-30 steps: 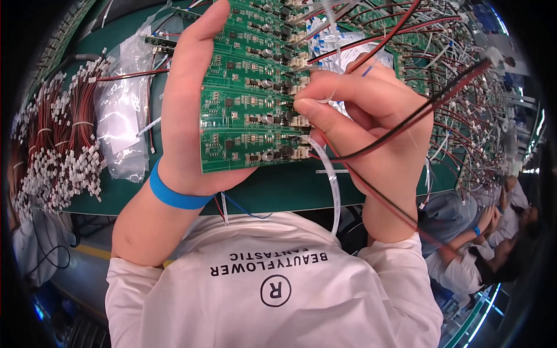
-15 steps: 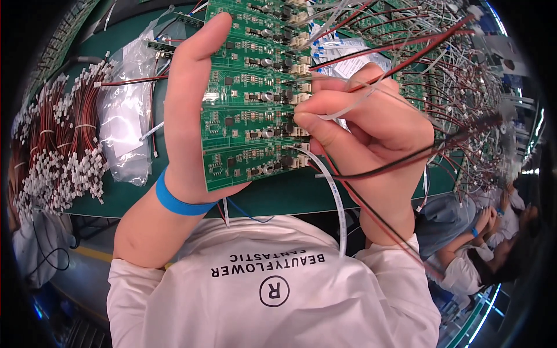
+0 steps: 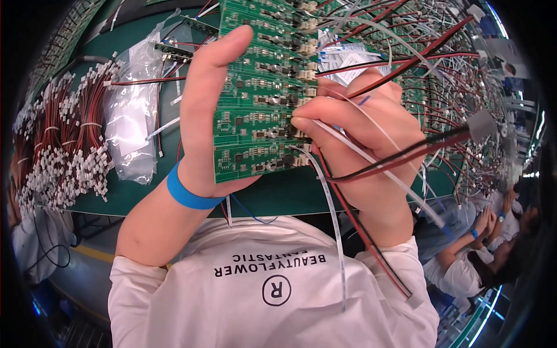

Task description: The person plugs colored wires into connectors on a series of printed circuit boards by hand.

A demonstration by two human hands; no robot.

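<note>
A green circuit board panel, made of several joined boards, is tilted up in front of me. My left hand grips it along the left edge, thumb on the front, other fingers hidden behind. At the panel's right edge, my right hand pinches the end of a white flat cable by a row of small connectors. Fingertips cover the exact contact, so I cannot tell whether the end is seated. Red and black wires and another white flat cable hang from the connectors.
Bundles of red-black wires with white plugs lie left on the green table, beside a clear plastic bag. Wired boards crowd the right side. A co-worker sits at the far right; another person's clothing shows at left.
The panel and my left hand have shifted slightly right and up. The white flat cable at my right fingertips has swung from over the hand to hanging down to the right.
</note>
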